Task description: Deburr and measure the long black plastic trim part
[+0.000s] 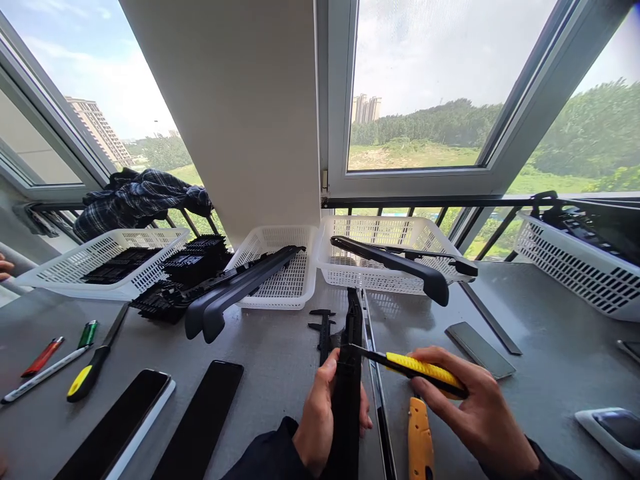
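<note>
My left hand [320,413] is closed around a long black plastic part [349,393], which points away from me over the table. In my right hand [465,407] is a yellow and black utility knife [425,373], gripped between thumb and fingers. Its blade end reaches left to the black part, just above my left thumb; whether the edge touches is too small to tell. Black calipers [325,330] lie behind my left hand. A metal strip [380,400] runs lengthwise just right of the part. Below my right hand lies an orange-yellow cutter [420,440].
White baskets [280,303] line the back, with long black handle-like parts [245,287] across them. Black pieces [195,263] are stacked at left. Phones [200,420], a yellow-black tool [95,373] and lighters [44,357] lie left; a grey block [480,350] lies right. Another person's hand [5,267] shows far left.
</note>
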Action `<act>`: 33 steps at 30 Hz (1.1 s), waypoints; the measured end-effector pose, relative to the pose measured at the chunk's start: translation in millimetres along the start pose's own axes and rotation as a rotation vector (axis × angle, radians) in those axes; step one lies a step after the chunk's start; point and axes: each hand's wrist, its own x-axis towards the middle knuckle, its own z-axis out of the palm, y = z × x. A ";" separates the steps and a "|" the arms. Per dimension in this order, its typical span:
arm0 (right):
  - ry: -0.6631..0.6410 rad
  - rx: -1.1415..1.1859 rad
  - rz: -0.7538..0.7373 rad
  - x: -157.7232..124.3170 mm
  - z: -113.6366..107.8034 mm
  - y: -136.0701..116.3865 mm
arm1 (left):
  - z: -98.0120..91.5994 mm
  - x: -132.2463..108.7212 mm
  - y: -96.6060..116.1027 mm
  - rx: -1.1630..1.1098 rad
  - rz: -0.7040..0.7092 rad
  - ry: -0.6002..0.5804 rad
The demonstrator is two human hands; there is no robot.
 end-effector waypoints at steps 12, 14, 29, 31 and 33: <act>0.033 -0.103 -0.206 -4.4 9.9 -3.3 | 4.7 0.4 13.2 -0.003 0.000 0.087; 0.047 -0.102 -0.218 -3.1 9.5 -4.0 | 3.4 1.0 12.9 -0.008 -0.010 0.087; 0.034 -0.160 -0.235 -5.7 11.0 8.7 | -7.5 10.7 7.0 -0.117 -0.023 0.083; 0.013 -0.167 -0.247 -6.2 10.6 8.3 | -7.3 11.3 8.7 -0.129 -0.033 0.076; 0.020 -0.160 -0.246 -5.8 10.7 5.2 | -6.5 11.1 10.7 -0.139 -0.046 0.060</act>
